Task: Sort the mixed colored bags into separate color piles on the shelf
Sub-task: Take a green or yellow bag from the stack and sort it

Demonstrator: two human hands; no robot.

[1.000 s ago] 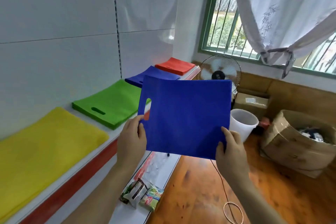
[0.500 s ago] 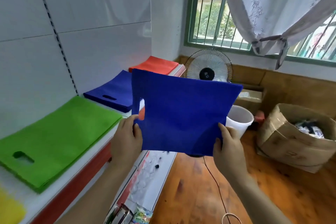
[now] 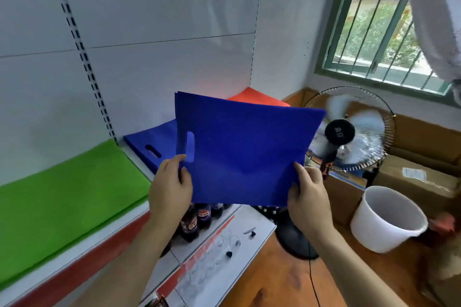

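I hold a flat blue bag (image 3: 244,152) in the air in front of me, its handle slot to the left. My left hand (image 3: 171,188) pinches its lower left corner beside the slot. My right hand (image 3: 306,194) pinches its lower right corner. Behind it, on the white shelf (image 3: 139,207), lies the blue pile (image 3: 149,147), partly hidden by the held bag. A green pile (image 3: 62,197) lies to the left. A red pile (image 3: 259,98) sits at the far end, mostly covered.
A spinning fan (image 3: 349,137) stands right of the shelf end, with a white bucket (image 3: 389,219) and cardboard boxes (image 3: 419,174) beyond. Dark bottles (image 3: 197,219) stand on the lower shelf. A barred window (image 3: 374,32) is at the upper right.
My view has swung right along the shelf: the yellow pile has left the view and the blue pile is closer. Both hands still hold the blue bag, carried towards the blue pile.
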